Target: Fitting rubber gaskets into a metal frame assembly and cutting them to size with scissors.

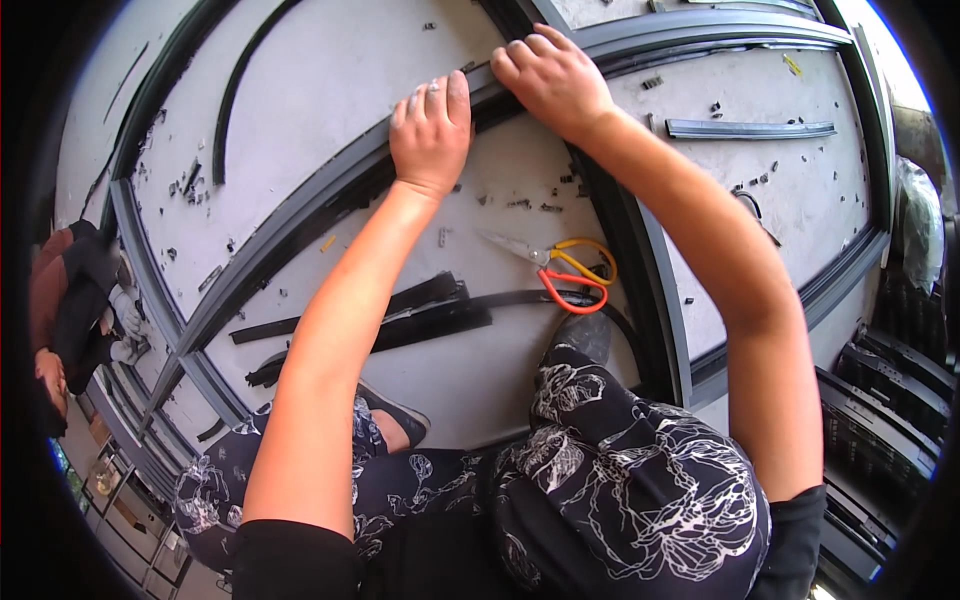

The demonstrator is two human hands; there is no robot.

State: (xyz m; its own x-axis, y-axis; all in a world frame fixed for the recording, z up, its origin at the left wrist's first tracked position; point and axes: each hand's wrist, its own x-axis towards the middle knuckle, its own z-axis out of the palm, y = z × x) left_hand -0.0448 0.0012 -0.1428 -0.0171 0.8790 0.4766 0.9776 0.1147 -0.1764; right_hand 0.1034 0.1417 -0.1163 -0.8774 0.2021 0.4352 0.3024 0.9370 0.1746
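On the long bar [700,27], the left hand [430,135] and, just to its right, the right hand [553,80]. On the near side of that bar, a pair of scissors [540,257]; left of and nearer than the scissors, long strips [430,325]. Just nearer than the scissors, a shoe [585,340]. Right of the scissors, a crossbar [650,280], running nearward from the long bar. Right of the crossbar, a short bar [750,130]. Beyond the long bar, toward the left, scattered scraps [192,182]. At far left, another person [75,300]. At far right, a bag [920,225]; nearer than the bag, stacked bars [890,390].
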